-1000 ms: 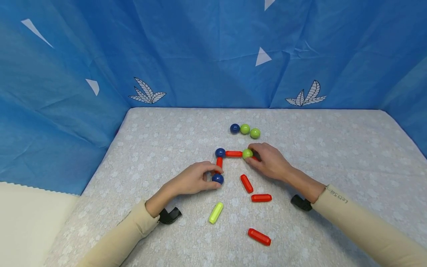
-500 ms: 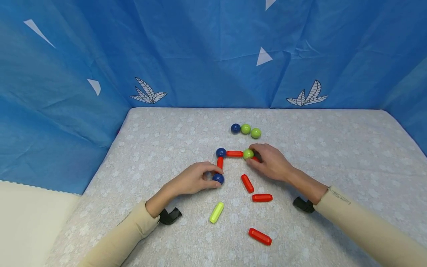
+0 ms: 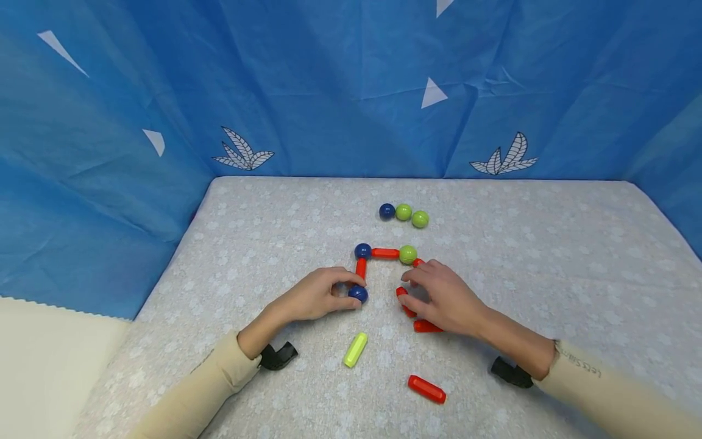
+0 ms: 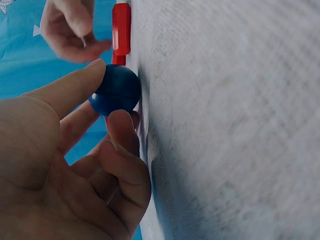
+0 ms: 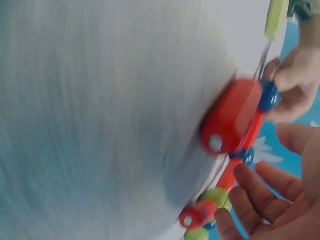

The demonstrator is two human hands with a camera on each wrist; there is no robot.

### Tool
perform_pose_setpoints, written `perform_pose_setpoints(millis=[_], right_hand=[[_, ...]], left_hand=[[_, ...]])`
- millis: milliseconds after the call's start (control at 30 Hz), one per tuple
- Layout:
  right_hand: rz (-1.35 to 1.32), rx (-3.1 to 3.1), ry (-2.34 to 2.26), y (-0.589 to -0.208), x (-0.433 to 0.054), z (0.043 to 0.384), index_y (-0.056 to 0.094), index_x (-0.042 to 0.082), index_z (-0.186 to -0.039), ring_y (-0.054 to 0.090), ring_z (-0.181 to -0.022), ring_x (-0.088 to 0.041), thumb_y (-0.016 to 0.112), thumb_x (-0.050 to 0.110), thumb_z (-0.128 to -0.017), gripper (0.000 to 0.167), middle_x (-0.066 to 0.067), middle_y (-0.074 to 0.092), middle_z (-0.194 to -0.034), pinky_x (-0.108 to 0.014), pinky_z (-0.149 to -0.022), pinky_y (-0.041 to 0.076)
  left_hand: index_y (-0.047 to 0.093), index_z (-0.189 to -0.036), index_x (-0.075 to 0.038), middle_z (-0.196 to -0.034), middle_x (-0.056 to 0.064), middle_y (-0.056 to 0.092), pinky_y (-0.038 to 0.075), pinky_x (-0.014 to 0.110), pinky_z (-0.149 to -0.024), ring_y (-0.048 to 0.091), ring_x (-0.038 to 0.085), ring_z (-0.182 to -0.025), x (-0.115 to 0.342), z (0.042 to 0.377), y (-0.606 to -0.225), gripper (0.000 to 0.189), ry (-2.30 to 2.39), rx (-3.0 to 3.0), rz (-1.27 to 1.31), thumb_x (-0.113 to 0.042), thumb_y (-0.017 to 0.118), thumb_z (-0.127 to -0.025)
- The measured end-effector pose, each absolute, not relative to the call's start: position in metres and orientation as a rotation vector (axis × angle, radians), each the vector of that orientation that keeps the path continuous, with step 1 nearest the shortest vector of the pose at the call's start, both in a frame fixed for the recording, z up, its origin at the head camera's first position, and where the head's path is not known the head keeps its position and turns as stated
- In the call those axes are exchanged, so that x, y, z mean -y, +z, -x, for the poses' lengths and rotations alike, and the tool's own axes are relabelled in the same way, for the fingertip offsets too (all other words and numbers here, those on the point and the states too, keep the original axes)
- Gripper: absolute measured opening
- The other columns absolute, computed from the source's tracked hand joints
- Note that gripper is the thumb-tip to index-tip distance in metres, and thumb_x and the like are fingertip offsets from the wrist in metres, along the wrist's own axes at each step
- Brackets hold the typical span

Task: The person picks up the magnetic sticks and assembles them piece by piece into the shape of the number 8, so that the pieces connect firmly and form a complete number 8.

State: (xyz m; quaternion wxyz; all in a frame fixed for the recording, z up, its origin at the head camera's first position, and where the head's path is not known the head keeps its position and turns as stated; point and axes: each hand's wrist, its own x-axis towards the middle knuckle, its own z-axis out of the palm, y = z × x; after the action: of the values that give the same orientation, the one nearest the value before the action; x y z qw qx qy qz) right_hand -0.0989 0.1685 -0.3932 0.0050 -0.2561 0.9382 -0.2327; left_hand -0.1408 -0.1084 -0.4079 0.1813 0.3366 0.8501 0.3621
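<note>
My left hand point(image 3: 320, 296) pinches a blue ball point(image 3: 358, 294) between thumb and fingers, low at the cloth. From that ball a red stick point(image 3: 361, 270) runs back to a second blue ball point(image 3: 362, 251). Another red stick point(image 3: 385, 253) joins this one to a green ball point(image 3: 407, 254), which has a further red stick point(image 3: 418, 262) at its right, partly hidden by my right hand. The right hand point(image 3: 446, 299) hovers with relaxed, spread fingers over a loose red stick point(image 5: 232, 117), its palm bare in the right wrist view. A second loose red stick point(image 3: 428, 327) lies partly beneath that hand.
Behind the joined pieces sit a blue ball point(image 3: 386, 211) and two green balls, one of them the rightmost green ball point(image 3: 420, 219). Nearer me lie a yellow-green stick point(image 3: 355, 349) and a red stick point(image 3: 426, 389). A blue curtain point(image 3: 351, 91) hangs behind the table.
My right hand has let go of the green ball and its red stick and come toward me, over the loose red sticks. The left hand stays on the blue ball.
</note>
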Motion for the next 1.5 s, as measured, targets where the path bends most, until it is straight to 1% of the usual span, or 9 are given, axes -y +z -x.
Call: perform_pose_setpoints(millis=[67,133,300,433,733,900,1100,1300,1500], right_hand=[[0.799,-2.949,-0.687,-0.395,-0.166,0.092,0.072,0.009,-0.100,0.051,-0.081,-0.014,0.077,0.028,-0.087,0.023,0.008,0.062,-0.082,-0.035,-0.074,0.046],[0.785,-2.968,-0.653,-0.397,-0.163,0.088,0.073,0.010,-0.097,0.049,-0.078,-0.013,0.079,0.028,-0.084,0.023,0.010,0.059,-0.077,-0.034,-0.073,0.045],[0.739,-2.995,-0.615,-0.401,-0.161,0.083,0.074,0.010,-0.093,0.048,-0.076,-0.012,0.082,0.025,-0.081,0.021,0.012,0.055,-0.072,-0.031,-0.068,0.044],[0.717,-3.003,-0.607,-0.403,-0.159,0.083,0.074,0.010,-0.095,0.048,-0.077,-0.013,0.081,0.021,-0.081,0.019,0.011,0.053,-0.072,-0.030,-0.068,0.043],[0.681,-2.992,-0.644,-0.406,-0.159,0.082,0.075,0.009,-0.099,0.051,-0.082,-0.014,0.082,0.020,-0.081,0.022,0.008,0.062,-0.081,-0.033,-0.074,0.047],[0.686,-2.982,-0.731,-0.407,-0.161,0.082,0.074,0.011,-0.100,0.053,-0.083,-0.014,0.080,0.015,-0.083,0.018,0.007,0.065,-0.086,-0.036,-0.076,0.048],[0.722,-2.946,-0.902,-0.407,-0.161,0.083,0.074,0.013,-0.102,0.052,-0.088,-0.015,0.078,0.010,-0.084,0.019,0.008,0.064,-0.090,-0.036,-0.075,0.046],[0.806,-2.904,-0.945,-0.407,-0.157,0.085,0.074,0.015,-0.104,0.050,-0.085,-0.012,0.078,0.010,-0.085,0.020,0.012,0.062,-0.089,-0.033,-0.074,0.044],[0.856,-2.917,-0.935,-0.408,-0.152,0.087,0.074,0.014,-0.104,0.050,-0.086,-0.013,0.076,0.010,-0.086,0.018,0.009,0.061,-0.091,-0.033,-0.073,0.044]], left_hand=[[0.069,-0.121,-0.016,-0.094,-0.008,0.060,0.047,0.029,-0.063,0.054,0.010,-0.068,0.108,0.141,-0.408,0.034,1.023,-2.403,-0.952,-0.028,0.075,-0.090],[0.069,-0.121,-0.016,-0.094,-0.008,0.060,0.047,0.029,-0.063,0.054,0.010,-0.068,0.108,0.141,-0.408,0.034,1.023,-2.403,-0.950,-0.028,0.075,-0.090],[0.069,-0.122,-0.017,-0.093,-0.008,0.060,0.046,0.029,-0.063,0.054,0.010,-0.068,0.109,0.140,-0.409,0.035,1.026,-2.402,-0.937,-0.028,0.075,-0.090],[0.069,-0.122,-0.017,-0.095,-0.008,0.060,0.046,0.029,-0.063,0.054,0.010,-0.068,0.109,0.140,-0.410,0.035,1.029,-2.401,-0.930,-0.028,0.075,-0.090],[0.069,-0.122,-0.016,-0.097,-0.007,0.061,0.047,0.029,-0.064,0.054,0.011,-0.070,0.109,0.140,-0.410,0.035,1.041,-2.394,-0.923,-0.027,0.076,-0.090],[0.069,-0.122,-0.016,-0.097,-0.007,0.061,0.047,0.029,-0.064,0.054,0.011,-0.069,0.109,0.140,-0.410,0.035,1.045,-2.393,-0.919,-0.027,0.076,-0.089],[0.069,-0.121,-0.017,-0.097,-0.007,0.060,0.046,0.029,-0.064,0.054,0.011,-0.068,0.109,0.140,-0.411,0.035,1.046,-2.399,-0.920,-0.027,0.076,-0.089],[0.069,-0.122,-0.017,-0.096,-0.007,0.060,0.046,0.028,-0.063,0.054,0.011,-0.067,0.109,0.140,-0.410,0.035,1.041,-2.398,-0.900,-0.028,0.076,-0.089],[0.069,-0.121,-0.018,-0.095,-0.008,0.061,0.045,0.028,-0.063,0.052,0.011,-0.068,0.108,0.140,-0.410,0.035,1.040,-2.396,-0.911,-0.028,0.076,-0.089]])
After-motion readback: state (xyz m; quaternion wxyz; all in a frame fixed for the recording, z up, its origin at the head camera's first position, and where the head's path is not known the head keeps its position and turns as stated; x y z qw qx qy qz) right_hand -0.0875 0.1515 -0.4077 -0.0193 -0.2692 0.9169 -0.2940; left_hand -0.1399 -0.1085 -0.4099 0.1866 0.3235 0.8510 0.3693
